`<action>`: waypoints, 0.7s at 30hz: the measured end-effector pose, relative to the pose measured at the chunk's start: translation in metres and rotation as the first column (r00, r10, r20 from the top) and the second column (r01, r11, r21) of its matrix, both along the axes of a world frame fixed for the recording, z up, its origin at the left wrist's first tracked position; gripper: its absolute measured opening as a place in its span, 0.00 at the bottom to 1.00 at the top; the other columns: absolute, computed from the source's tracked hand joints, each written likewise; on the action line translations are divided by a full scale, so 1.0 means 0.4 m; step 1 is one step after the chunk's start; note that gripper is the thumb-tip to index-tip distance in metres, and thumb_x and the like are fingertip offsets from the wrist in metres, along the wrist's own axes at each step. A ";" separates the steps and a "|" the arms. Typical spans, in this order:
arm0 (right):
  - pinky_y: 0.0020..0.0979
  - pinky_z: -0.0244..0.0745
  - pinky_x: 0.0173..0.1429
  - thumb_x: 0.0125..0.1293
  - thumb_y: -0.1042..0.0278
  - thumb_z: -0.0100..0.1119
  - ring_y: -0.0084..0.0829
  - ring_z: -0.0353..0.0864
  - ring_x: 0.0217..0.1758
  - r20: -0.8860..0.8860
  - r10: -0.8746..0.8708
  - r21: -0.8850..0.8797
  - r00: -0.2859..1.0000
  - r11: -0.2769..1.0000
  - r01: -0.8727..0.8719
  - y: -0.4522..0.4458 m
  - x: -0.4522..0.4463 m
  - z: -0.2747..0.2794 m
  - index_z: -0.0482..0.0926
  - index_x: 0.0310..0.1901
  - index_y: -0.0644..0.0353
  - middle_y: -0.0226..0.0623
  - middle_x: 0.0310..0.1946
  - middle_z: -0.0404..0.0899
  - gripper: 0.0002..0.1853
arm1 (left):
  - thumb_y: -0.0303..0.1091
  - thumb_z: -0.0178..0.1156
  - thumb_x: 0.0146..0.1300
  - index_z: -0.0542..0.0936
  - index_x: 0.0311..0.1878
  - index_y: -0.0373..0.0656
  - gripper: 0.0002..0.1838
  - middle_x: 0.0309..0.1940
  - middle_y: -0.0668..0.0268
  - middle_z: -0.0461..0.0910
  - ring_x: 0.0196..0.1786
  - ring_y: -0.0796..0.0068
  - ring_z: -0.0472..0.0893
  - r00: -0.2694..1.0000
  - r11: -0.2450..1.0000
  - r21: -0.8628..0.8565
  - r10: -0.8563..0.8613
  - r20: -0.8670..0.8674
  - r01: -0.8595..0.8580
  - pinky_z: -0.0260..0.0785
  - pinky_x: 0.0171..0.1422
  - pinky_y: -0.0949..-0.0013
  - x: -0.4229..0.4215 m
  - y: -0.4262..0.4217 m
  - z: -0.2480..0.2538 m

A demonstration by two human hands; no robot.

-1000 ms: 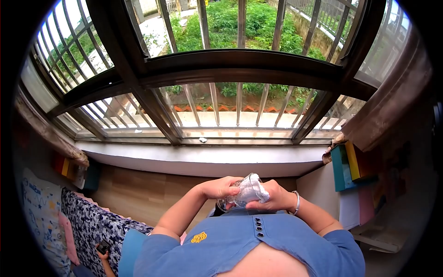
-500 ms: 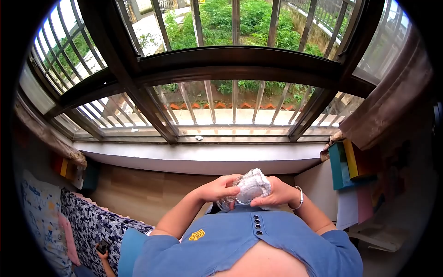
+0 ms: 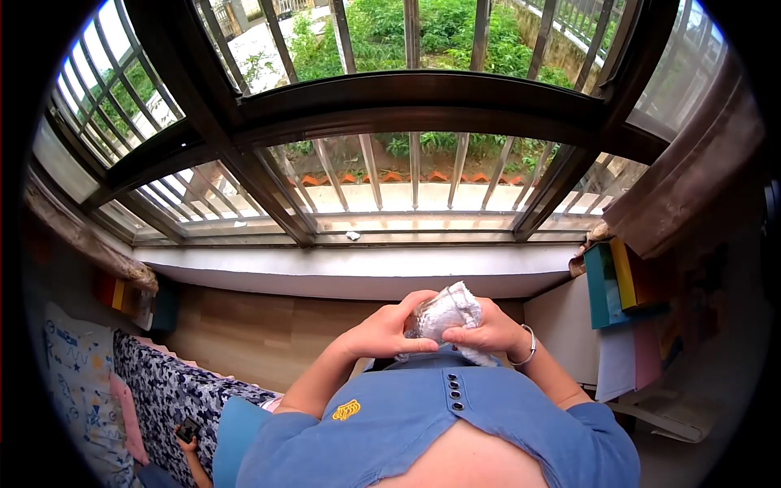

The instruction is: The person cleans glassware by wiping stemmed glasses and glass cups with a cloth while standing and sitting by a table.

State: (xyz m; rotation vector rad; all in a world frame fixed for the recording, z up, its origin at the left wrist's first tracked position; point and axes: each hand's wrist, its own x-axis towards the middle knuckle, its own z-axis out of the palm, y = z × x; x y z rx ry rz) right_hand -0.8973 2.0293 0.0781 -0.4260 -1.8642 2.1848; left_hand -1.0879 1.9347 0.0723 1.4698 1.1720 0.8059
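In front of my body, both hands hold a clear, shiny vessel that looks like a glass. My left hand wraps its left side, thumb lying along the near edge. White cloth bunches over the right end of the vessel. My right hand grips that cloth against the glass, its thumb pressed on the near side. A loose part of the cloth hangs below my right hand. Whether some of the cloth is inside the glass I cannot tell. A silver bracelet circles my right wrist.
A white windowsill runs ahead beneath the barred window, with a small white scrap by the frame. Teal and yellow boxes stand on the right. At lower left, another person's hand holds a phone beside a patterned bed cover.
My hands and the glass have risen slightly, away from my body. My left hand has shifted its hold, its thumb now lower on the near side. More cloth hangs below my right hand.
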 end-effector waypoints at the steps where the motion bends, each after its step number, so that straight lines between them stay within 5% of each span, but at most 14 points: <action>1: 0.25 0.67 0.49 0.53 0.70 0.63 0.21 0.72 0.43 -0.020 0.062 -0.005 0.998 0.998 -0.063 0.006 0.004 -0.003 0.71 0.48 0.65 0.32 0.41 0.75 0.20 | 0.43 0.63 0.51 0.55 0.61 0.40 0.38 0.42 0.57 0.73 0.41 0.69 0.75 1.000 1.000 -0.002 -0.001 -0.002 0.001 0.69 0.44 0.68 -0.005 0.001 -0.004; 3: 0.25 0.64 0.53 0.51 0.70 0.65 0.22 0.70 0.46 -0.030 0.184 0.067 0.982 0.981 -0.182 0.006 0.009 0.012 0.70 0.49 0.65 0.32 0.44 0.74 0.23 | 0.39 0.64 0.51 0.56 0.60 0.38 0.37 0.40 0.60 0.72 0.32 0.72 0.76 0.905 0.928 -0.334 -0.008 0.425 0.164 0.71 0.34 0.72 -0.016 0.002 -0.011; 4: 0.25 0.64 0.52 0.51 0.71 0.65 0.22 0.70 0.46 -0.012 0.203 0.118 0.979 0.973 -0.200 0.003 0.009 0.021 0.70 0.49 0.65 0.33 0.44 0.74 0.23 | 0.42 0.63 0.52 0.56 0.60 0.37 0.37 0.39 0.62 0.72 0.26 0.75 0.75 0.853 0.930 -0.306 -0.015 0.522 0.203 0.70 0.27 0.75 -0.015 0.002 -0.023; 9: 0.25 0.69 0.46 0.54 0.69 0.61 0.23 0.73 0.40 -0.099 0.072 0.101 0.992 0.993 -0.062 -0.013 -0.004 0.012 0.71 0.47 0.65 0.34 0.39 0.75 0.19 | 0.49 0.59 0.54 0.55 0.60 0.36 0.38 0.45 0.59 0.69 0.32 0.71 0.77 0.773 0.879 -0.342 -0.047 0.632 0.333 0.72 0.33 0.71 -0.037 0.015 -0.013; 12: 0.23 0.72 0.37 0.55 0.70 0.60 0.21 0.74 0.34 -0.035 0.040 -0.109 0.999 0.993 -0.044 -0.008 0.000 0.001 0.71 0.45 0.64 0.33 0.35 0.76 0.16 | 0.50 0.60 0.53 0.55 0.61 0.38 0.40 0.46 0.58 0.69 0.38 0.72 0.76 0.865 0.923 -0.368 0.088 0.494 0.116 0.71 0.39 0.71 -0.019 0.002 0.010; 14: 0.22 0.73 0.31 0.56 0.70 0.59 0.19 0.74 0.29 -0.003 -0.062 -0.154 0.998 0.986 0.060 -0.014 0.004 0.003 0.71 0.44 0.64 0.33 0.33 0.76 0.15 | 0.48 0.63 0.50 0.53 0.62 0.40 0.43 0.47 0.57 0.70 0.44 0.69 0.73 0.998 0.981 -0.184 0.053 -0.034 -0.059 0.68 0.47 0.69 -0.009 -0.012 0.058; 17: 0.22 0.73 0.32 0.56 0.69 0.59 0.20 0.75 0.30 0.031 -0.099 -0.206 0.995 0.973 0.103 -0.014 -0.003 -0.006 0.72 0.44 0.65 0.33 0.32 0.76 0.15 | 0.46 0.65 0.47 0.53 0.63 0.41 0.44 0.48 0.52 0.69 0.47 0.62 0.73 0.894 0.989 0.147 0.074 -0.442 -0.009 0.66 0.51 0.65 0.024 -0.026 0.084; 21: 0.22 0.73 0.33 0.56 0.69 0.59 0.19 0.74 0.32 0.062 -0.007 -0.255 0.998 0.967 0.022 -0.008 -0.009 -0.001 0.70 0.47 0.64 0.33 0.35 0.75 0.17 | 0.44 0.66 0.47 0.53 0.63 0.41 0.44 0.48 0.53 0.69 0.48 0.64 0.73 0.908 0.967 0.253 0.079 -0.411 0.031 0.66 0.51 0.66 0.004 -0.003 0.030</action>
